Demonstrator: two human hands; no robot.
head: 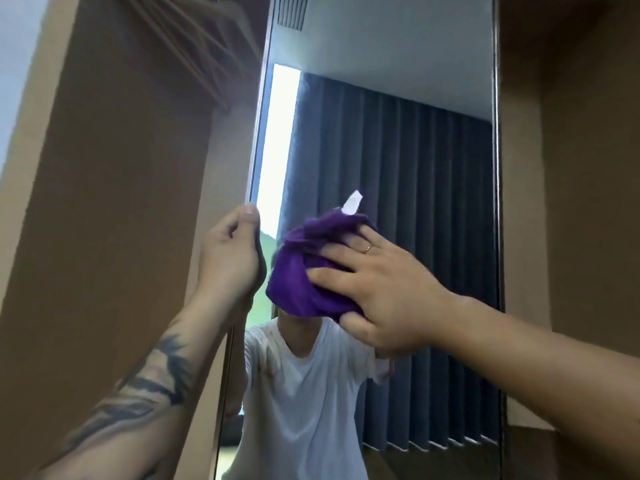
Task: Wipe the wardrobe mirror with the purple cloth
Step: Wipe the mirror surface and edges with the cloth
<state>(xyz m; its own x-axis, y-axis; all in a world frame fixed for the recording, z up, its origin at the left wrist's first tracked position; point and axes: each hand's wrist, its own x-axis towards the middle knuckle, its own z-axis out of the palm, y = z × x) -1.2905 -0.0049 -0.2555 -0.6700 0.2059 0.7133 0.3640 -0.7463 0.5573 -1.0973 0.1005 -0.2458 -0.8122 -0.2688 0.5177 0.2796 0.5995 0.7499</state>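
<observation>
Against the mirror (398, 150), low and near its left side, a bunched purple cloth (301, 271) with a small white tag (352, 203) sticking up on top. Pressed onto the glass by the right hand (374, 289), fingers (332, 275) spread and a bit bent over the cloth, thumb tucked under its lower edge. A thin ring (367, 249) on one finger. On the mirror's left edge, the left hand (232, 254), fingers wrapped round the frame and out of sight, thumb lying up along the edge. Dark tattoo (152, 379) on the left forearm. In the glass, a white shirt (304, 393), a dark pleated curtain (415, 220) and a bright strip of window (277, 150). Brown wardrobe (104, 202) panels on both sides. Wooden hangers (194, 46) up at the top left, blurry.
</observation>
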